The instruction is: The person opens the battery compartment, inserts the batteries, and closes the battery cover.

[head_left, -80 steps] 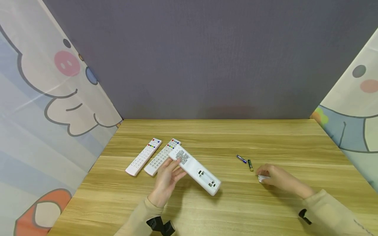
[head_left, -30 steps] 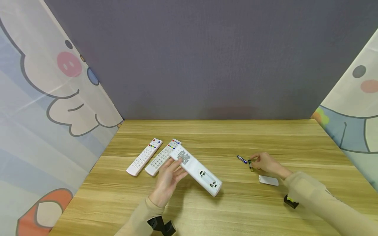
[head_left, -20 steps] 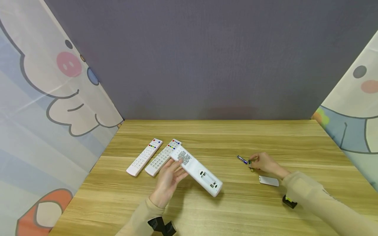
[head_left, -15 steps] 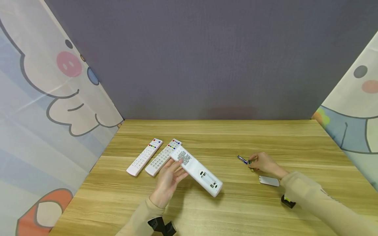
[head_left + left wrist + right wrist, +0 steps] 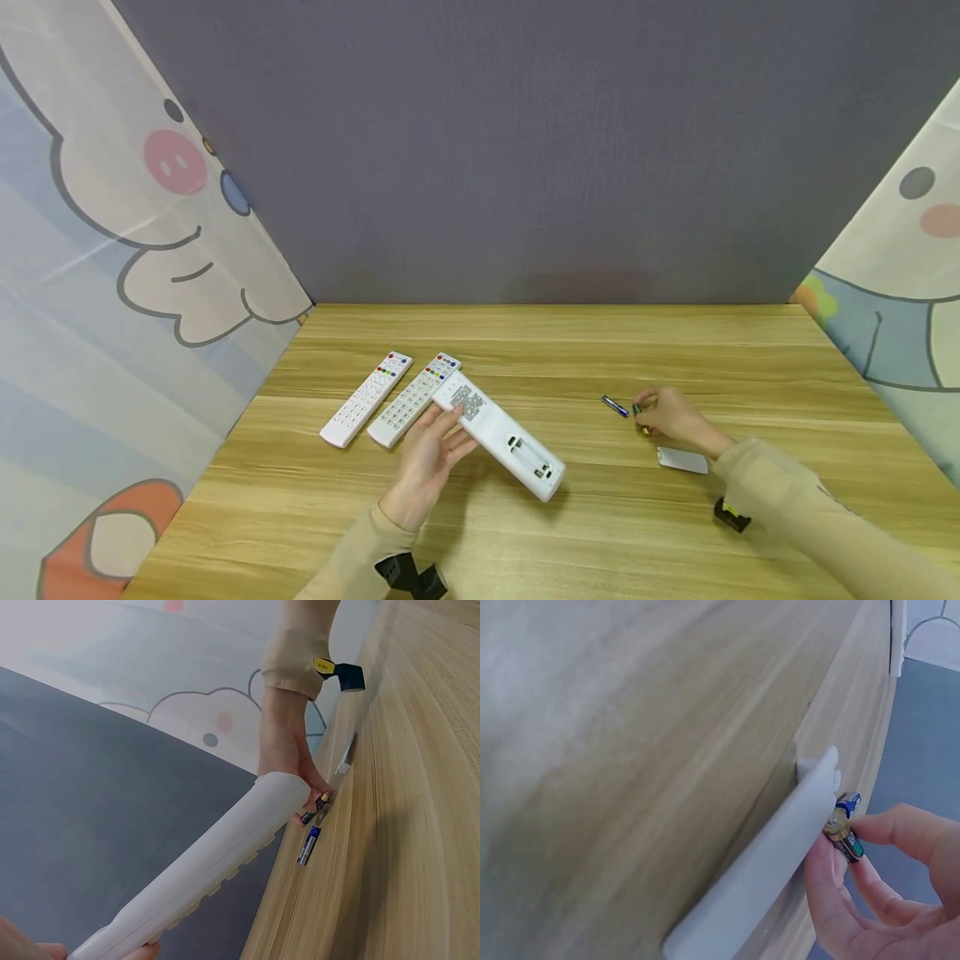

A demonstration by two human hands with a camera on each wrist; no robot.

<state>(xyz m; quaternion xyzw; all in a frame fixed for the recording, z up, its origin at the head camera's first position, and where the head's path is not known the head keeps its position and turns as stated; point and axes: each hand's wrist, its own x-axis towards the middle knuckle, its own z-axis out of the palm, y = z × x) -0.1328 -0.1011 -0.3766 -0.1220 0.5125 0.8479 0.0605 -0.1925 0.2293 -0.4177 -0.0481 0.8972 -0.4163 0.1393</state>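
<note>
My left hand point(image 5: 423, 467) grips a white remote control point(image 5: 498, 429) by one end, back side up and raised over the table. Its battery compartment point(image 5: 529, 457) is uncovered, and no battery shows in it. Off to the right, my right hand point(image 5: 671, 414) pinches a green and gold battery point(image 5: 844, 836) between thumb and fingertips, low over the wood. A blue battery point(image 5: 615, 406) lies just left of those fingertips. The white battery cover point(image 5: 682, 460) rests on the table below the right hand and fills the foreground of the right wrist view.
Two more white remotes lie button side up at the left: an outer remote point(image 5: 367, 400) and an inner remote point(image 5: 412, 400), partly overlapped by the held one. A grey wall point(image 5: 555, 167) rises behind the wooden table point(image 5: 555, 342). Cartoon-printed sheets hang at both sides.
My right hand has put the battery cover down, moved up and left, and taken hold of the green battery, which has since shifted slightly. The left hand and its remote have hardly moved.
</note>
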